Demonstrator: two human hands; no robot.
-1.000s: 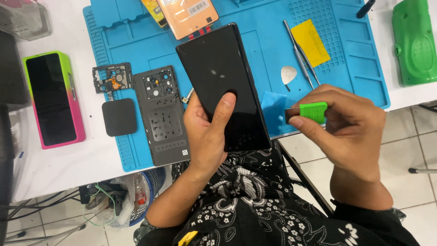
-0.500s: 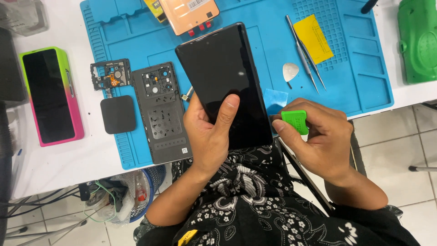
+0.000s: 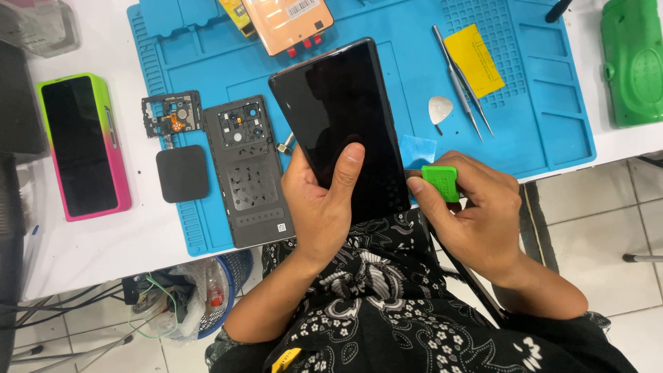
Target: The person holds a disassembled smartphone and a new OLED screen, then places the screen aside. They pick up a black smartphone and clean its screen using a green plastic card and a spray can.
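My left hand [image 3: 324, 207] grips the black phone [image 3: 342, 124] from below, thumb on the glass. My right hand [image 3: 473, 214] pinches the green pry tool [image 3: 440, 182] at the phone's right edge. I should keep the blade flat in the seam and slide gently, without forcing it.

I look down on a white-topped work table [image 3: 83, 242] that fills the upper part of my view, a large blue silicone work mat [image 3: 539, 117] spread across it. Below the table edge the floor is pale grey square tile [image 3: 594, 207] with thin dark grout lines. Under the table sits a blue plastic basket [image 3: 231, 276] beside tangled dark cables [image 3: 62, 311] — light is even, bright.
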